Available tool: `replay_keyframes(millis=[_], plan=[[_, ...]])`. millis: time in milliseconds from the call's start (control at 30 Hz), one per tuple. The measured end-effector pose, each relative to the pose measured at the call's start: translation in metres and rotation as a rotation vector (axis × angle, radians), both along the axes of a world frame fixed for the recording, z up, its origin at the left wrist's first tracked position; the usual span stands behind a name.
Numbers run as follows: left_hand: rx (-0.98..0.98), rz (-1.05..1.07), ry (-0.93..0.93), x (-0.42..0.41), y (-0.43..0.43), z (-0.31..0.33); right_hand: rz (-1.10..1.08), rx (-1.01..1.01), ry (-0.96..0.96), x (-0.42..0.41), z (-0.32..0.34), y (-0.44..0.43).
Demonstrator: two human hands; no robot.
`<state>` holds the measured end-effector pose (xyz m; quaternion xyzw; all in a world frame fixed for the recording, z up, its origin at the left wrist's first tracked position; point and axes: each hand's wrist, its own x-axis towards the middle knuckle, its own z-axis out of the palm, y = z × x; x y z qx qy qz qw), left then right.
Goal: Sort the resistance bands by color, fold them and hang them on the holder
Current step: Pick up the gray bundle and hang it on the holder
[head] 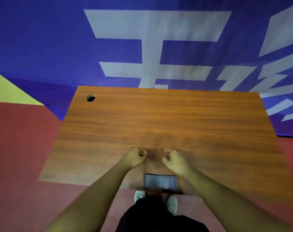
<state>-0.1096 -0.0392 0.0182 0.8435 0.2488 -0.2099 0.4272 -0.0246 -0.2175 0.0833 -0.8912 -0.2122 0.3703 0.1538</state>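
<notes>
The only writing stands on the blue backdrop [42, 39] behind the wooden desk [159, 123]: very large pale-grey Chinese characters. The left character [150, 52] shows a wide top bar, a central upright and a second bar below. Its foot is hidden by the desk's far edge, so it cannot be read for certain. The right character [279, 39] is cut off by the picture's edge — only slanted strokes show. A faint mark [47, 176] at the desk's near left corner is too blurred to read.
</notes>
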Motion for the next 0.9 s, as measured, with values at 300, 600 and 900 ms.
replay_keyframes(millis=[300,600,900], plan=[[-0.068,-0.058,0.025,-0.045,-0.014,-0.06,0.086,0.016,0.081,-0.05,-0.102,-0.004],[-0.076,-0.155,-0.13,-0.061,-0.024,-0.093,0.148,-0.053,-0.056,-0.071,-0.14,-0.005],[-0.11,-0.19,-0.127,-0.057,-0.019,-0.108,0.197,0.041,-0.048,-0.06,-0.136,-0.003]])
